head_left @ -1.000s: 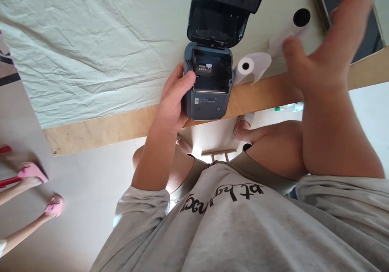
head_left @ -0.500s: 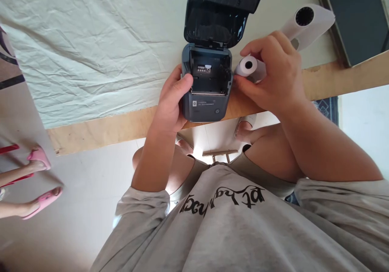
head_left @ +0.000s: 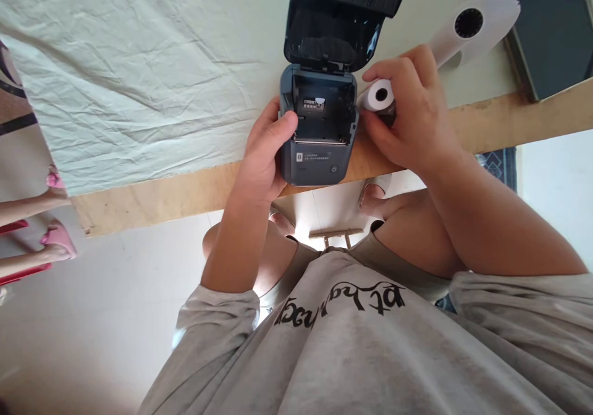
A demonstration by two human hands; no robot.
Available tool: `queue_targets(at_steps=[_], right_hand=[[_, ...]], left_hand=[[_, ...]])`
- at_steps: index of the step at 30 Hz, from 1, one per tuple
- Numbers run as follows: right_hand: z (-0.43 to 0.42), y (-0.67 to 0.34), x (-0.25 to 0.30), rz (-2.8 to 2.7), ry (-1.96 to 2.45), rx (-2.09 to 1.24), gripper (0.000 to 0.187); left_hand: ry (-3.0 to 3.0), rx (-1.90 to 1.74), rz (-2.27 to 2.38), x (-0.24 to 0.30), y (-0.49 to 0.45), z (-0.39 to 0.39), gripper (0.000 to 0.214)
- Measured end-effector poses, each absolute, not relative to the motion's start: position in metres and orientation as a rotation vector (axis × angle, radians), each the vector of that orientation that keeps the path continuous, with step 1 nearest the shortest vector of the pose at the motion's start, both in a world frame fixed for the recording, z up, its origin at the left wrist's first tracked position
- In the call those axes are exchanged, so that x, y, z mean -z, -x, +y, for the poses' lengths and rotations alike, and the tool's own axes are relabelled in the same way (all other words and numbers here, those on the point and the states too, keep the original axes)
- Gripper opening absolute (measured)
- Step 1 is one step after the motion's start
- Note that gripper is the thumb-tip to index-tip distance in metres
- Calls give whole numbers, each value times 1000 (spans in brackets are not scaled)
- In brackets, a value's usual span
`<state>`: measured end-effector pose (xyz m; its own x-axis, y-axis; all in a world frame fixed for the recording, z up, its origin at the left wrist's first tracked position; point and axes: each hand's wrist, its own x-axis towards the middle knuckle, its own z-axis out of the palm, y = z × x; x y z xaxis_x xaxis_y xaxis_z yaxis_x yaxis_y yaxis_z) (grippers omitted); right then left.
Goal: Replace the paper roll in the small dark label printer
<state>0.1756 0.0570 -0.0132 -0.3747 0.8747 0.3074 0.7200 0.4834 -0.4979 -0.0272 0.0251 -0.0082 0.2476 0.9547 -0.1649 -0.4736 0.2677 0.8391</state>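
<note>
A dark grey label printer (head_left: 315, 163) is at the table's front edge, with its black lid (head_left: 333, 35) swung back and the roll bay exposed. My left hand (head_left: 267, 149) grips the printer's left side, the thumb over the bay's rim. Just right of the printer, my right hand (head_left: 414, 109) has its fingers closed around a small white paper roll (head_left: 376, 97), whose core hole faces me. The roll is outside the bay, close to the printer's side. Part of the roll is hidden by my fingers.
A larger white roll-shaped object (head_left: 451, 41) with a dark round opening lies beyond my right hand. A dark flat tray-like thing (head_left: 549, 26) is at the far right. Pale wrinkled cloth (head_left: 162, 69) covers the table. Another person's feet in pink slippers (head_left: 60, 239) are at lower left.
The printer and my left hand have shifted slightly right. The paper roll has turned a little in my right hand. The other person's feet have moved up and left.
</note>
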Motion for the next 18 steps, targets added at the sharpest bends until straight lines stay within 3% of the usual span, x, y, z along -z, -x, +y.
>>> queue_targets(at_steps=[5,11,18], right_hand=[[56,-176,7,-2087,1256,-460,52],[52,-170,-6,-1781,1104,-341,23],[38,-145,-21,-2047,1026,-306,27]], left_hand=[[-748,-1103,776,8,28,25,19],[-767,-1069,787,12,30,26,23],[-767,-1114,840,6,26,22,21]])
